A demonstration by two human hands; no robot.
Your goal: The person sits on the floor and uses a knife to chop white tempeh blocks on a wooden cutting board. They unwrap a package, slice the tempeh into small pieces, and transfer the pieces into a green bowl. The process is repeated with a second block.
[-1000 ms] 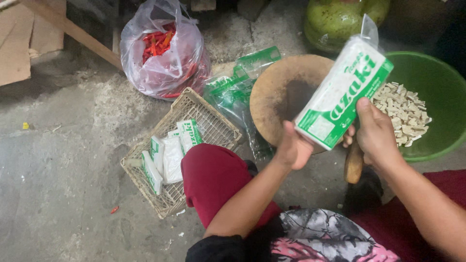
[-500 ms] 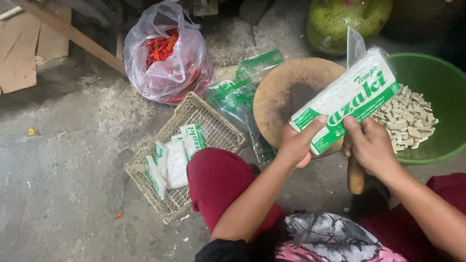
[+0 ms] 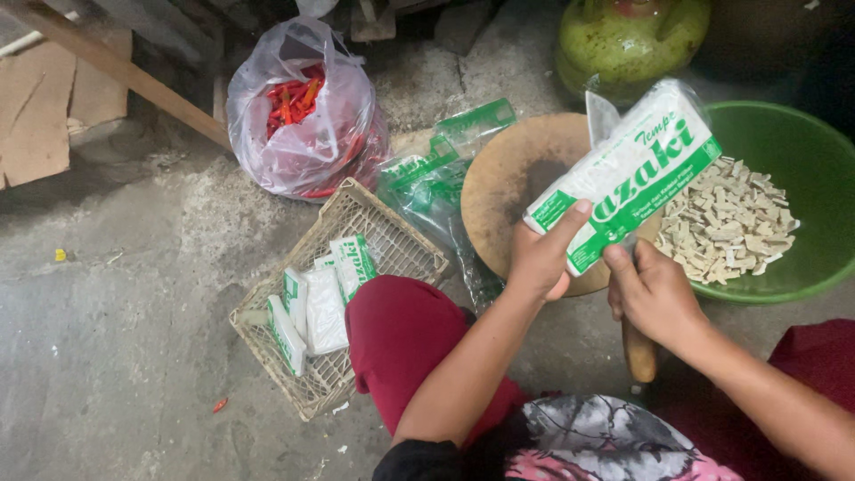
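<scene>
My left hand (image 3: pixel 540 258) grips the near end of a long white block in green-printed plastic wrap (image 3: pixel 628 169), held tilted over a round wooden cutting board (image 3: pixel 512 178). My right hand (image 3: pixel 655 294) is under the block's lower edge, closed around a wooden knife handle (image 3: pixel 639 352); the blade is hidden behind the block. A green plastic basin (image 3: pixel 802 169) to the right holds several pale cut pieces (image 3: pixel 730 223).
A woven basket (image 3: pixel 356 267) by my red-clad knee holds several more wrapped blocks (image 3: pixel 321 303). Empty green-printed wrappers (image 3: pixel 436 178) lie beside the board. A clear bag of red chillies (image 3: pixel 303 116), a green gas cylinder (image 3: pixel 628 31), a wooden beam and cardboard sit further back.
The wrapped block has tilted from steep to flatter and dropped closer over the cutting board. Both hands stayed on it, and my view shifted slightly down.
</scene>
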